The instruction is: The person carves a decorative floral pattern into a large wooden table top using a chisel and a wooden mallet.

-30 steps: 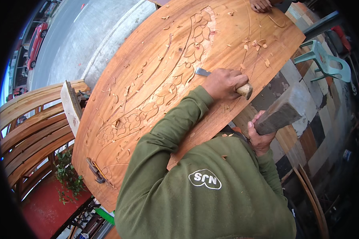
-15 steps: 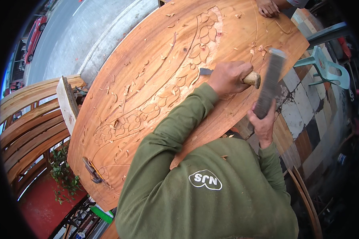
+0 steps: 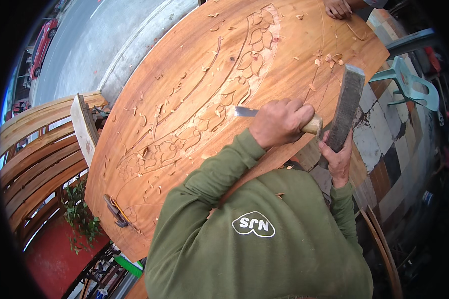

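My left hand (image 3: pixel 283 121) is wrapped round a chisel (image 3: pixel 312 124) with a pale wooden handle. Its flat metal blade points left over a large curved wooden panel (image 3: pixel 204 50), beside a band of carved flowers and leaves (image 3: pixel 219 107). Whether the cutting edge touches the wood, I cannot tell. My right hand (image 3: pixel 338 157) grips the lower part of a long, dark, block-shaped mallet (image 3: pixel 349 97), held tilted upright just right of the handle's butt end. Curled wood shavings (image 3: pixel 329 60) lie scattered over the panel.
At the panel's far right edge rests another person's hand (image 3: pixel 338 8). A dark tool (image 3: pixel 115 212) lies near the left end with a thin yellow stick. Slatted wood (image 3: pixel 40 154) stands left, a light-green plastic chair (image 3: pixel 409 84) right. A green brush (image 3: pixel 129 265) sits below the panel.
My left hand and the chisel have shifted left and nearer to me, off the carved edge's earlier spot. The mallet, blurred before, is now sharper and slightly farther right.
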